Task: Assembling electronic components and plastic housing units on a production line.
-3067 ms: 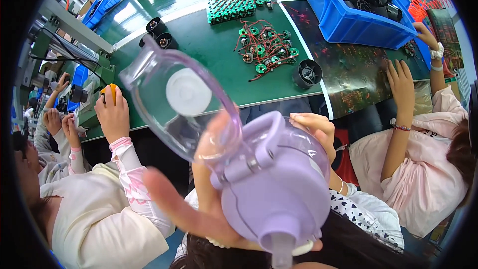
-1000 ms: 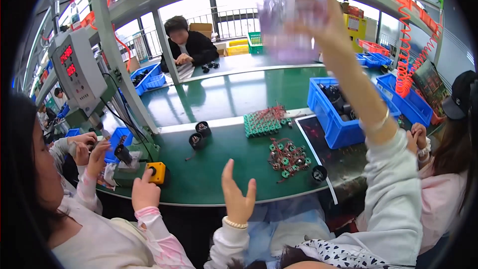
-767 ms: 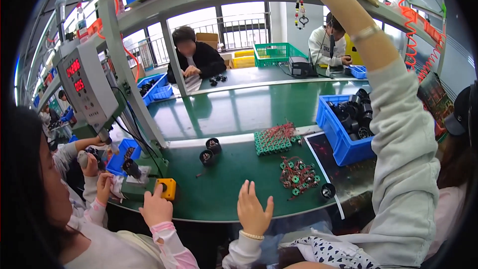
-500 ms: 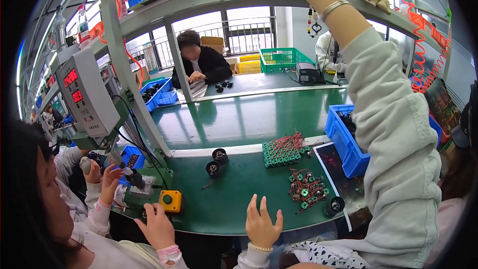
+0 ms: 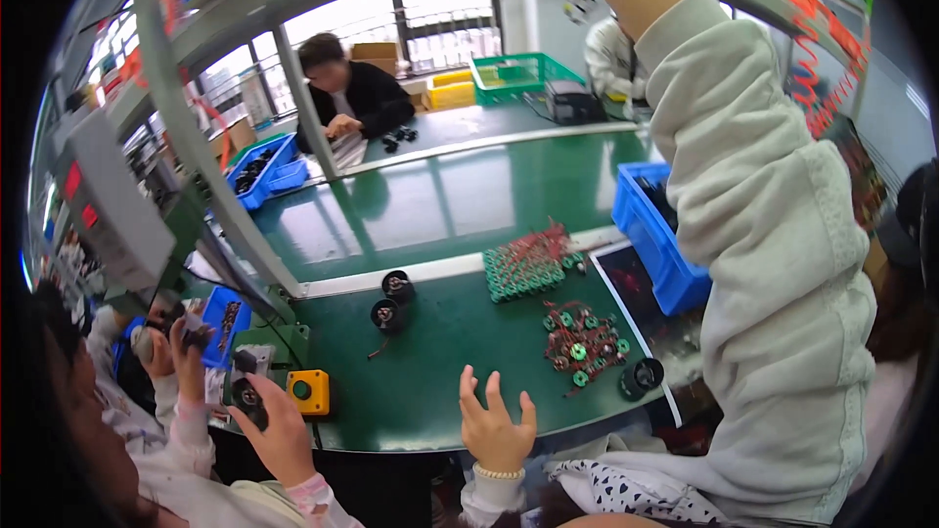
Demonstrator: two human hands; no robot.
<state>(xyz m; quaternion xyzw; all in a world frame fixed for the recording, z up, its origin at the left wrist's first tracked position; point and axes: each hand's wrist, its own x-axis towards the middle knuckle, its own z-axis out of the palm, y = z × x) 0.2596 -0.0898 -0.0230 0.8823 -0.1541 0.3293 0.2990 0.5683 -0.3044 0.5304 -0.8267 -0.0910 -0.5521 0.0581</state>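
Note:
My left hand [image 5: 497,427], a beaded bracelet at its wrist, hovers palm down over the near edge of the green bench [image 5: 430,381]. Its fingers are apart and hold nothing. Nearest on its right is a loose heap of small round green circuit boards [image 5: 584,344] with red wires; beside that sits a black round housing [image 5: 642,378]. Farther back lies a block of green boards [image 5: 523,272] with red wires on top. Two black round housings [image 5: 385,315] lie ahead to the left. My right arm [image 5: 753,196] reaches up past the top edge, its hand out of view.
At left, a co-worker's hand [image 5: 279,430] holds a black round part beside a yellow button box [image 5: 308,392] and a press [image 5: 117,205]. A blue bin [image 5: 675,274] and a dark printed sheet [image 5: 626,279] lie right. A metal frame post [image 5: 196,108] rises at left. Another person sits opposite.
The whole view has shifted, so the bench things sit farther left. My left hand stays open and my right arm stays raised. The co-worker's near hand now shows a black round part.

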